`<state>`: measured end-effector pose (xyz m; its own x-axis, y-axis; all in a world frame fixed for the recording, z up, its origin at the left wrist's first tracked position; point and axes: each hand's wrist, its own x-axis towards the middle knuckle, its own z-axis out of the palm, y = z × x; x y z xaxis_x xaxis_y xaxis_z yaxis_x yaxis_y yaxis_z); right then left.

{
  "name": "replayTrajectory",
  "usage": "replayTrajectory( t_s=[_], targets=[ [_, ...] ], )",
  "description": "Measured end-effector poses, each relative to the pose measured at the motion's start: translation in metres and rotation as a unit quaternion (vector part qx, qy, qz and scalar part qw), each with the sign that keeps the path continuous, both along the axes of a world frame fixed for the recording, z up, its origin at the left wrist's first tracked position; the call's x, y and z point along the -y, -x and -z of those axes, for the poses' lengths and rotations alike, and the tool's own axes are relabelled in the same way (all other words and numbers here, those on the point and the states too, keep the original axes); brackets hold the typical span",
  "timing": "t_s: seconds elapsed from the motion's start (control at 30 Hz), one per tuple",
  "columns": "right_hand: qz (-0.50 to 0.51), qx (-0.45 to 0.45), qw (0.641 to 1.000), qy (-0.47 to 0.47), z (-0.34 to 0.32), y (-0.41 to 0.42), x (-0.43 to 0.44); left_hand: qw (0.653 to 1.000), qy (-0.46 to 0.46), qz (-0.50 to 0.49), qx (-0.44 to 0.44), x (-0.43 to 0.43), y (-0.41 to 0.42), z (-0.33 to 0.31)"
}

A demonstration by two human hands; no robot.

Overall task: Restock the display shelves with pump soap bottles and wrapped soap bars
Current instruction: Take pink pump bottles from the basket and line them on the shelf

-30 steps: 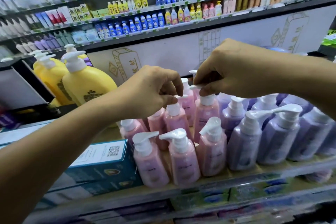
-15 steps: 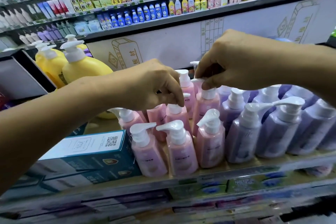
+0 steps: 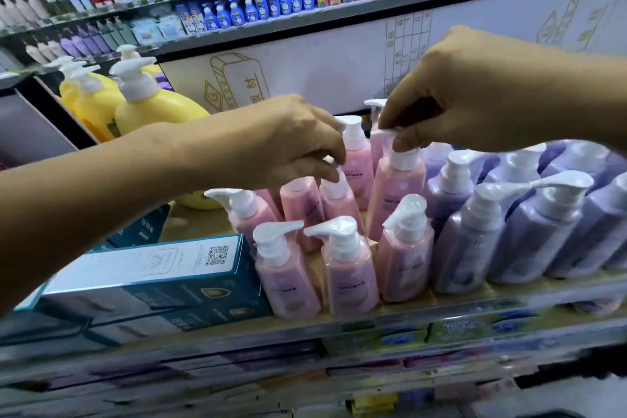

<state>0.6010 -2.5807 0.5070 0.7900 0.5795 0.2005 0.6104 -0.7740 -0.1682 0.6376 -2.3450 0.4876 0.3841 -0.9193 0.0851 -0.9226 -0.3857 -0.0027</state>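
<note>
right grip [image 3: 468,95] pinches a tall pink plastic soap bottle [image 3: 397,187] by its white pump head. left grip [image 3: 288,142] curls round the pump of a second pink bottle [image 3: 336,204], fingers hiding its top. both bottles stand in the pink cluster right of the teal cardboard box [image 3: 152,275] on the wooden shelf [image 3: 441,312]. lilac pump bottles [image 3: 468,241] crowd farther right, and yellow pump jugs [image 3: 152,112] stand behind the box.

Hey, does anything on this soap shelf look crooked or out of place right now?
Nothing spilled or damaged. In the front row, the pink pump bottle beside the teal box has its spout pointing right while the next pink bottle aims left, and the pink bottles behind lean.
</note>
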Motion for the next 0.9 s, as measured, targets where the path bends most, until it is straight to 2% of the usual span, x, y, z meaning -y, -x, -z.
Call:
replayTrajectory(
  t_s=[0.27,0.53,0.77,0.9],
  targets=[
    [0.015,-0.009,1.000,0.008,-0.005,0.006,-0.005,1.000,-0.007,0.002,0.014,0.012,-0.014,0.007],
    [0.033,-0.010,0.999,0.019,-0.005,0.012,-0.008,1.000,0.012,0.017,-0.017,0.010,-0.020,0.014],
    [0.049,0.025,0.997,0.045,-0.005,0.009,-0.012,0.996,0.057,0.062,0.031,0.007,-0.010,0.019],
    [0.058,0.013,0.998,0.027,-0.007,0.007,-0.008,0.994,0.103,0.036,0.021,0.004,-0.014,0.008]
  ],
)
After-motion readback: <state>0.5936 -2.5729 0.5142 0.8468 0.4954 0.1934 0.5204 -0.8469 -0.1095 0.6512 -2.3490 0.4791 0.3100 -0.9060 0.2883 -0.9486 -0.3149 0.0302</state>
